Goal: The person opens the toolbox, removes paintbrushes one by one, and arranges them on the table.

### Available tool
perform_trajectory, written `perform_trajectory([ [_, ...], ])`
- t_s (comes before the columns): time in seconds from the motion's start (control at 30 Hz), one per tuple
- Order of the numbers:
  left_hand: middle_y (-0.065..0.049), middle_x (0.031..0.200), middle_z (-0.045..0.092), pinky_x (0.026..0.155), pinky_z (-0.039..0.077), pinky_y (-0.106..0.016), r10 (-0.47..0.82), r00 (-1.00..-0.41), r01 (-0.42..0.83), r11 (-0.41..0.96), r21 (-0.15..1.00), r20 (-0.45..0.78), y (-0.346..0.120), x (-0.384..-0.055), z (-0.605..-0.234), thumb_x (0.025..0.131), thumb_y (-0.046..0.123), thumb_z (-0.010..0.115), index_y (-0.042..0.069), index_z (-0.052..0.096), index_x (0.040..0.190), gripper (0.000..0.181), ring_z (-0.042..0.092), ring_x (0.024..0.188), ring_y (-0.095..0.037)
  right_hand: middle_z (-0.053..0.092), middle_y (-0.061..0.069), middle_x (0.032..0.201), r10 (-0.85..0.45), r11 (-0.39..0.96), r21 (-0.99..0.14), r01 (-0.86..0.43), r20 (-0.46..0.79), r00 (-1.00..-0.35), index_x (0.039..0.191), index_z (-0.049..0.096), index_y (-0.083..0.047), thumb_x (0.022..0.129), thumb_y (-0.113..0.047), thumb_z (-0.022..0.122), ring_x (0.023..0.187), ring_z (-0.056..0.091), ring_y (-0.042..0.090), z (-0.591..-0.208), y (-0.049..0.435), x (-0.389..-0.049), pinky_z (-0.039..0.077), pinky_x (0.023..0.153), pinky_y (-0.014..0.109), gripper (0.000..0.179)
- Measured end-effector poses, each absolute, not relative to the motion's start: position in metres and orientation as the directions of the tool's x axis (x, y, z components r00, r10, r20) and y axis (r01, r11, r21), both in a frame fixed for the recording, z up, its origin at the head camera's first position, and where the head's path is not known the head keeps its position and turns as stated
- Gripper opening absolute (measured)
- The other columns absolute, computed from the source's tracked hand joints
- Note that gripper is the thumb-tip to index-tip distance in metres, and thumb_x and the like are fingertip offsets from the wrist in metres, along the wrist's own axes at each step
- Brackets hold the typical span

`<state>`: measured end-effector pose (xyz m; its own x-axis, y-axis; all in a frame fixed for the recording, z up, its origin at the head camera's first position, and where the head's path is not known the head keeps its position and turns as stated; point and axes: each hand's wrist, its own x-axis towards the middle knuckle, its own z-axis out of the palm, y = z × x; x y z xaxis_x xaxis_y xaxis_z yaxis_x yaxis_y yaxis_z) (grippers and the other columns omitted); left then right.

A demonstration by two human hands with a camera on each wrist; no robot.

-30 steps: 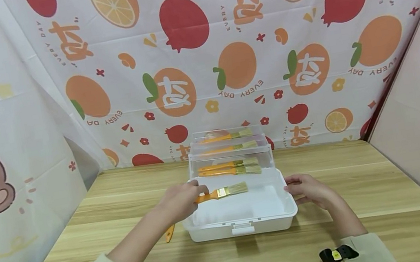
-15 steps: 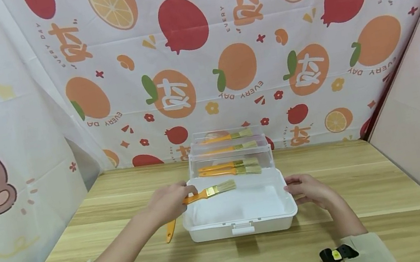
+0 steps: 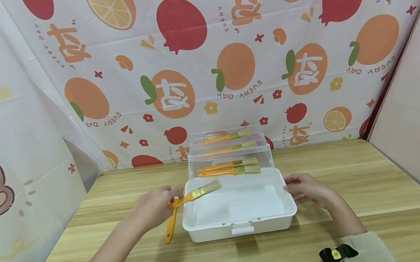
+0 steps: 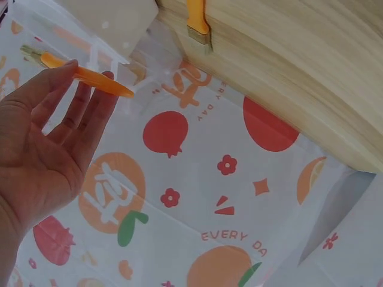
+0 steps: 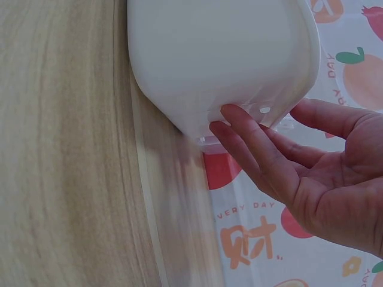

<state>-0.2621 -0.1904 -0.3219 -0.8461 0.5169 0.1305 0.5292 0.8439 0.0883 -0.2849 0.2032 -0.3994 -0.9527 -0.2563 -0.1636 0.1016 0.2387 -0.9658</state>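
My left hand [image 3: 154, 208] pinches a paintbrush [image 3: 199, 192] by its orange handle between thumb and fingertips. Its pale bristles point right, over the left rim of a white plastic storage box [image 3: 241, 228]. On the table just left of the box lies another paintbrush [image 3: 171, 229], partly hidden; its orange handle also shows beside the box in the left wrist view. At the box's right end, my right hand [image 3: 308, 188] holds the side wall, fingers on the outside and thumb at the rim. The main compartment is bare white.
Clear fold-out trays [image 3: 195, 164] rise at the back of the box, with several orange-handled paintbrushes [image 3: 230, 172] in them. A wooden table [image 3: 373, 196] lies under everything. Fruit-print cloth [image 3: 256, 108] hangs behind, and pale cloth walls stand on both sides. A black strap [image 3: 338, 255] sits at the right sleeve.
My left hand has moved left with the paintbrush, from above the box's interior to its left edge. The bristles tilt up more. The right hand and the box have stayed put.
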Motion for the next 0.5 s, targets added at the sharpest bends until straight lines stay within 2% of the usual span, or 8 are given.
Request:
perform_trajectory([
  [0.27, 0.001, 0.078, 0.059, 0.044, 0.038, -0.023, 0.483, -0.864, 0.499, 0.858, 0.120, 0.142, -0.207, -0.265, -0.325, 0.072, -0.005, 0.068, 0.011, 0.068, 0.094, 0.028, 0.049, 0.059, -0.013, 0.053, 0.019, 0.114, -0.253, 0.242, -0.965, 0.104, -0.166, -0.953, 0.127, 0.039, 0.014, 0.092, -0.009, 0.052, 0.097, 0.055, 0.024, -0.399, 0.203, -0.285, 0.050, 0.076, 0.043, 0.043],
  [0.5, 0.000, 0.078, 0.061, 0.051, 0.042, -0.028, 0.415, -0.902, 0.431, 0.870, 0.239, 0.117, -0.224, -0.270, -0.330, 0.071, -0.001, 0.070, 0.009, 0.067, 0.096, 0.027, 0.051, 0.062, -0.014, 0.053, 0.019, 0.115, -0.250, 0.244, -0.964, 0.105, -0.168, -0.954, 0.127, 0.039, 0.014, 0.092, -0.009, 0.052, 0.097, 0.055, 0.023, -0.398, 0.203, -0.285, 0.049, 0.076, 0.043, 0.044],
])
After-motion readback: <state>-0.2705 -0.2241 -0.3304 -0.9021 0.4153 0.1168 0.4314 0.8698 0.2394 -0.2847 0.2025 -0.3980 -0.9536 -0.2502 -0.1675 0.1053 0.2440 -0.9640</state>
